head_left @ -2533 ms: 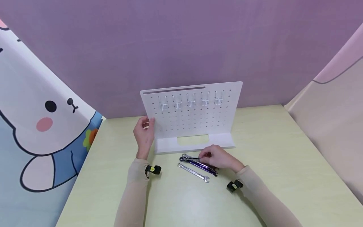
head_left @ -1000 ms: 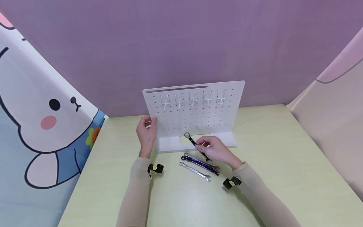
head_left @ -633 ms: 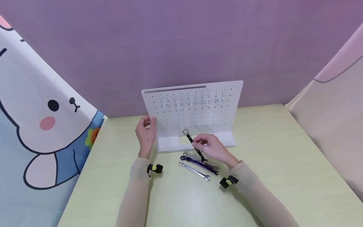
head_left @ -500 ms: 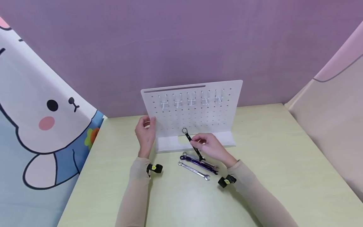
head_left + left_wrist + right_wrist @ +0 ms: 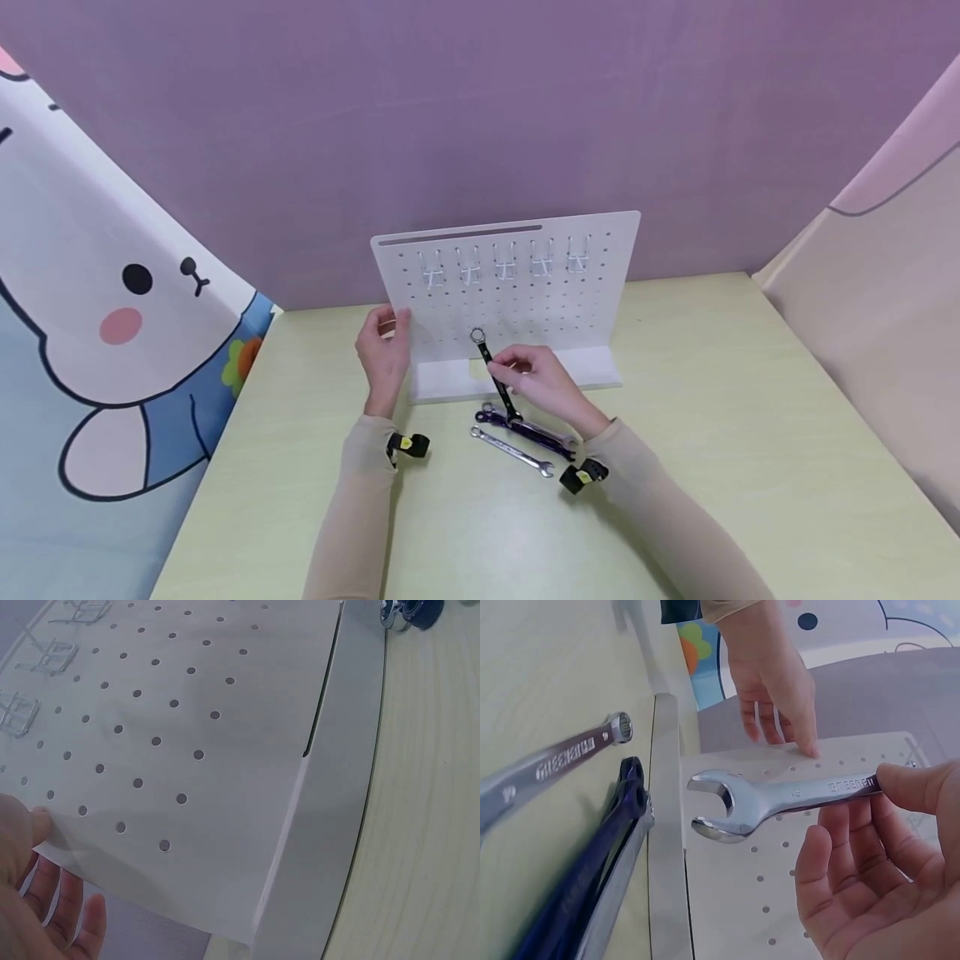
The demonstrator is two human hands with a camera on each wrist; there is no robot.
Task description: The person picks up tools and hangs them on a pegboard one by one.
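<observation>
My right hand (image 5: 542,385) pinches a combination wrench (image 5: 497,379) by its shank, thumb against fingers. The wrench is raised and tilted, ring end up towards the white pegboard (image 5: 517,321); its open end (image 5: 724,806) shows close up in the right wrist view. My left hand (image 5: 384,354) holds the board's left edge, thumb (image 5: 41,825) on the front face and fingers behind. On the table below lie a silver wrench (image 5: 513,452) and, just behind it, dark purple wrenches (image 5: 543,439) bunched with another silver one. The held wrench partly covers that bunch.
Several wire hooks (image 5: 506,265) stand in a row across the upper pegboard, with nothing hanging on them. The board's flat base (image 5: 442,381) rests on the pale table (image 5: 720,400). A purple curtain (image 5: 495,125) hangs behind, and printed cloths flank both sides.
Earlier my right hand was at the wrench pile; it has picked up one wrench, then moved left and slightly towards the board, turning it more upright. My left hand stays on the board's edge.
</observation>
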